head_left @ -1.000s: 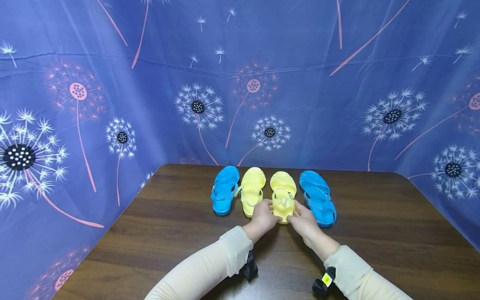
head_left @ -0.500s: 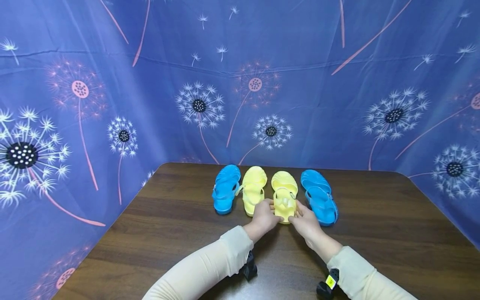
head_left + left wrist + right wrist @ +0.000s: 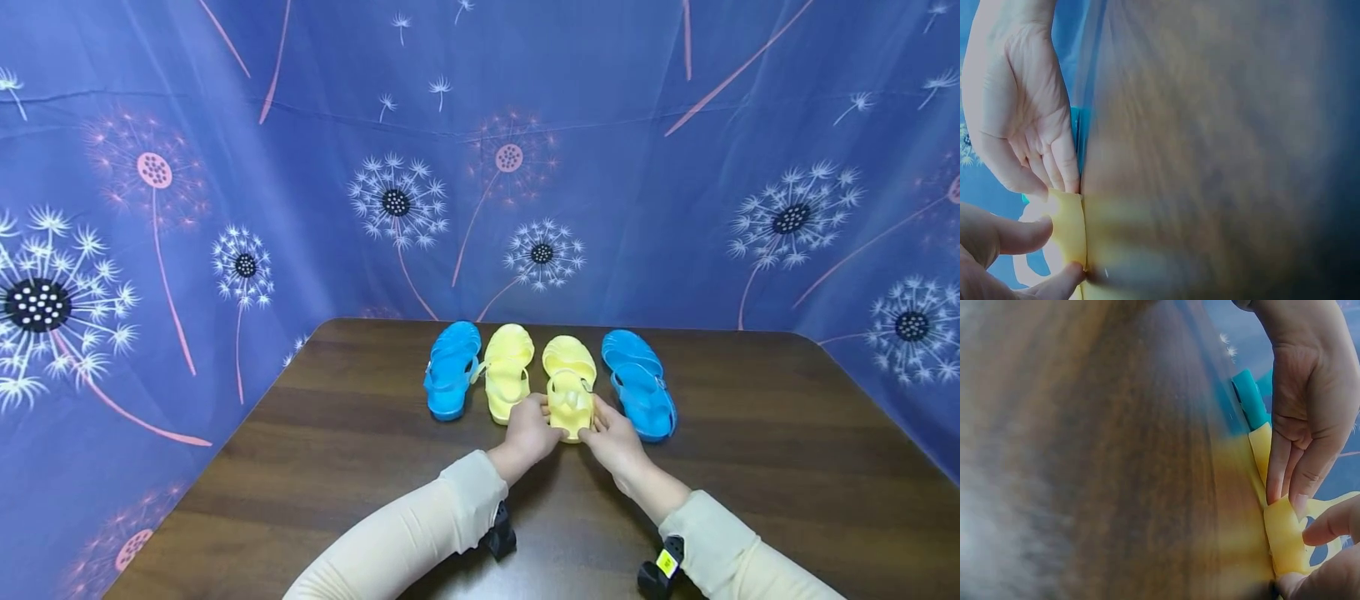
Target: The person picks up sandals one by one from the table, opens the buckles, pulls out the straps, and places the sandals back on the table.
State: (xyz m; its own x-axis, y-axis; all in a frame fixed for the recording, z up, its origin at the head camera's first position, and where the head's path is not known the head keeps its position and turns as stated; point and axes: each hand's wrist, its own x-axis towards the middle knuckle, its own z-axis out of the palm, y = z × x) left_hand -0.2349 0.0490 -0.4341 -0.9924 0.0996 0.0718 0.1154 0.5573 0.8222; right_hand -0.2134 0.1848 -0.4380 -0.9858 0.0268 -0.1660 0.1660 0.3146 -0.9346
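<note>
Four plastic sandals stand in a row in the head view, toes away from me. The right yellow sandal (image 3: 570, 417) lies between my hands. My left hand (image 3: 529, 432) grips its heel from the left, my right hand (image 3: 618, 442) from the right. Both thumbs rest at the back of the heel (image 3: 1067, 225), fingers along the sides. In the right wrist view the thumb and fingers pinch the yellow heel (image 3: 1286, 537). Left of it, the other yellow sandal (image 3: 507, 367) sits close to my left fingers.
A blue sandal (image 3: 452, 375) stands at the row's left end, another blue sandal (image 3: 639, 387) at its right end. All rest on a brown wooden table (image 3: 337, 467). A blue dandelion-print cloth (image 3: 637, 208) hangs behind the table and along its sides.
The view has tilted slightly, so the table and row appear a little higher. Both hands keep their hold on the right yellow sandal; the sandals show no clear shift on the table.
</note>
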